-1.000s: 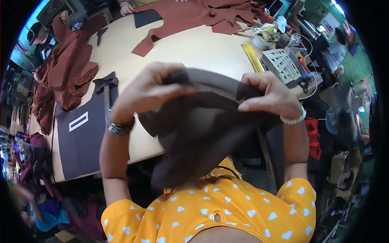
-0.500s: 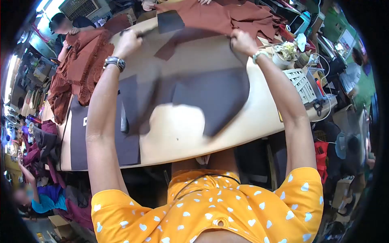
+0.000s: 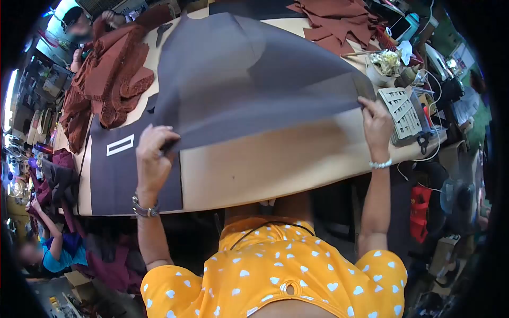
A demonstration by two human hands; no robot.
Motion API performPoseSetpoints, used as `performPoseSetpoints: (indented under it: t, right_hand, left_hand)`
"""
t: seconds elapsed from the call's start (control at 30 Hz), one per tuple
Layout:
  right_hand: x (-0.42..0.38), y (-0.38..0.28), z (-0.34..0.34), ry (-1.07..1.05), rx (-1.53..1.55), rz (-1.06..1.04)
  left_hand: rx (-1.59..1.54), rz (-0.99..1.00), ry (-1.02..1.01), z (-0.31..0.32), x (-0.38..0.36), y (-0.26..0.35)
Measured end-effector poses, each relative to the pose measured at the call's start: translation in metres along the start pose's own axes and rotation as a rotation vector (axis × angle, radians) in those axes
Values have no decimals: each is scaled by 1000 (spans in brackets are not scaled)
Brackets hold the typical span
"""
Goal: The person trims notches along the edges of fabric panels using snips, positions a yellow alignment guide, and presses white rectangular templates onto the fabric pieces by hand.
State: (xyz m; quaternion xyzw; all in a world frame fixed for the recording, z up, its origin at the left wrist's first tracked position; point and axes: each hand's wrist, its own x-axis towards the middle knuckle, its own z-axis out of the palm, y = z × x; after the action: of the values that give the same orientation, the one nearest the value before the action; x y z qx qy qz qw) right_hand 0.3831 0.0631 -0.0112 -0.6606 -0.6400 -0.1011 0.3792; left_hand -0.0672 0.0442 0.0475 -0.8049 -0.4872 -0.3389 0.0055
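A large dark grey piece of fabric [image 3: 254, 79] billows above the table, blurred in places by motion. Its near edge is pinched at the left corner by my left hand [image 3: 154, 156], closed on it. At the opposite end of that edge, my right hand [image 3: 377, 124] grips the fabric between thumb and fingers. Beneath and beside my left hand, another dark fabric piece [image 3: 135, 183] lies flat on the table, with a small white rectangular frame [image 3: 120, 144] on it.
Rust-brown fabric is heaped on the left [image 3: 108, 79], and rust scraps [image 3: 339, 24] lie at the back right. A white slatted basket [image 3: 400, 114], scissors [image 3: 423, 142] and a white pot [image 3: 380, 71] line the right side. Other people are at the left.
Both hands have come back toward my body, drawing the fabric's near edge with them; it now spreads over the middle of the table. The rust cloth at the back has shifted away.
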Motion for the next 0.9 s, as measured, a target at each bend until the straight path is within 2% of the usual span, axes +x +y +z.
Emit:
performPoseSetpoints:
  t: [0.03,0.13,0.2,0.23,0.27,0.3,0.37,0.43,0.5,0.57,0.6,0.63,0.67,0.7,0.77,0.9]
  right_hand:
    - [-17,3,5,-25,16,20]
    - [-52,3,4,-250,209,387]
    - [-71,13,4,-255,375,547]
    - [-75,12,2,-253,457,628]
    - [-78,7,5,-112,606,722]
    - [-74,-3,4,-62,684,780]
    - [-61,-16,-3,39,838,897]
    - [-53,-17,4,-11,841,828]
    - [-42,-58,14,1,757,516]
    - [-36,-94,7,-149,857,314]
    - [-34,-110,0,-208,800,159]
    - [-33,-124,-8,-268,741,3]
    - [-34,-135,-16,-378,793,14]
    - [-36,-141,-21,-400,744,-89]
    - [-37,-151,-30,-382,857,-165]
    - [-38,-150,-46,-375,802,-187]
  left_hand:
    - [-48,-40,-11,5,-14,0]
    - [-361,-167,-77,10,-50,-3]
    - [-630,-290,-92,10,-74,1]
    - [-736,-289,-112,7,-82,8]
    - [-837,-283,-156,4,-90,15]
    - [-939,-277,-198,0,-94,19]
    - [-1165,-224,-494,-8,-90,18]
    - [-1093,-28,-752,-9,-56,27]
    - [-953,133,-937,-1,-23,37]
    - [-881,151,-931,12,7,57]
    - [-908,223,-856,22,23,64]
    - [-748,423,-656,35,34,67]
    - [-706,435,-532,42,46,74]
    - [-716,438,-491,48,58,78]
    - [-804,498,-472,57,76,85]
    - [-873,494,-666,56,92,90]
